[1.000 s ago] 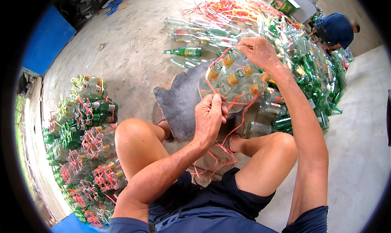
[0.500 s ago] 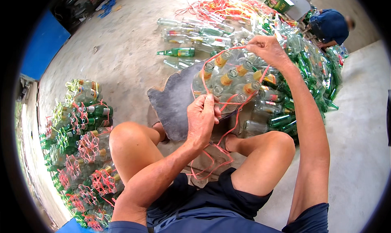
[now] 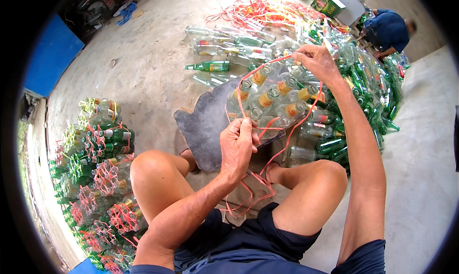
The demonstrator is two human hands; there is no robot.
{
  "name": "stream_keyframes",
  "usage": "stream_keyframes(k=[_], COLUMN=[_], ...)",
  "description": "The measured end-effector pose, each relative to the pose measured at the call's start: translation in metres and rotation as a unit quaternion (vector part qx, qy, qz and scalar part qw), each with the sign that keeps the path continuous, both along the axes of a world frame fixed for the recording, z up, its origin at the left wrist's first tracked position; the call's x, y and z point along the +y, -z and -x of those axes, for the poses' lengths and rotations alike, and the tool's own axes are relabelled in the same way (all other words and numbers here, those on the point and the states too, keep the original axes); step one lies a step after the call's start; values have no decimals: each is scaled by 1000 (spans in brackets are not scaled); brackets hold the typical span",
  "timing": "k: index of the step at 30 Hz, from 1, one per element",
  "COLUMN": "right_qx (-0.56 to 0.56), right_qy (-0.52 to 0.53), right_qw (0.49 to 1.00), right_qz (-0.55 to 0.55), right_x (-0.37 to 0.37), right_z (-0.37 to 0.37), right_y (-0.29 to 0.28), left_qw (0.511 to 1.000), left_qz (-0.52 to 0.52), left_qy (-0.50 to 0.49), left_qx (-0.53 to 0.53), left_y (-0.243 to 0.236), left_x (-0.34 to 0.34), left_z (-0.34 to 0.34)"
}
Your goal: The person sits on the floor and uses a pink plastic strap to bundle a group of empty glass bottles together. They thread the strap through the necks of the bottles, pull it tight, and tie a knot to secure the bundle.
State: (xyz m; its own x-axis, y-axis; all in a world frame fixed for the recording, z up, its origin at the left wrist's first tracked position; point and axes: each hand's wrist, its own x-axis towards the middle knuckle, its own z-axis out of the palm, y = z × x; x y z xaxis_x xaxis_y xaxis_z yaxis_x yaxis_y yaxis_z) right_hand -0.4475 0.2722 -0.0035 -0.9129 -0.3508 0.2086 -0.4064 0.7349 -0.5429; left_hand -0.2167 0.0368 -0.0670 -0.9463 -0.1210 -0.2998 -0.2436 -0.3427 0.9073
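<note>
A cluster of clear glass bottles (image 3: 266,99) with orange neck labels stands upright before me on a dark grey slab (image 3: 203,125). Around and over their necks runs a thin red plastic strap (image 3: 273,61). My left hand (image 3: 238,142) pinches this strap between thumb and fingers at the cluster's near left. Beyond the bottles to the right, my raised right hand (image 3: 318,63) grips another stretch, pulled up into a loop. From there a length hangs down the cluster's right side, with loose coils between my feet. The bottles' lower parts are mostly hidden.
Strapped bottle bundles (image 3: 103,178) stand in rows at my left. A heap of loose bottles (image 3: 356,78) fills the right, and a lone green bottle (image 3: 208,66) lies beyond the slab. Farther back are tangled straps (image 3: 267,11), a green box (image 3: 327,5) and a bent-over person (image 3: 387,30).
My right hand has shifted slightly right and down, still gripping the strap. The length hanging from it now bows wider to the right of the bottles. My left hand keeps its pinch.
</note>
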Motion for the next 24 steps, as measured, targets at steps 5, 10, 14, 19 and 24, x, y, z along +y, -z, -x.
stream_keyframes(k=[5,10,14,19,24], right_qx=[5,-11,-22,-12,-95], right_qy=[-3,4,-6,-9,-18], right_qw=[999,998,997,998,991], right_qz=[-39,-59,-70,-65,-88], right_x=[-5,-14,-18,-27,-18], right_z=[14,25,36,42,49], right_y=[2,2,3,4,8], left_qw=[1000,999,999,999,999], left_qz=[18,33,37,43,44], left_qy=[0,2,-3,-6,-6], left_qx=[3,8,-3,-5,-8], left_y=[-3,-4,-4,1,3], left_x=[-1,-1,0,1,-1], left_z=[0,1,3,4,4])
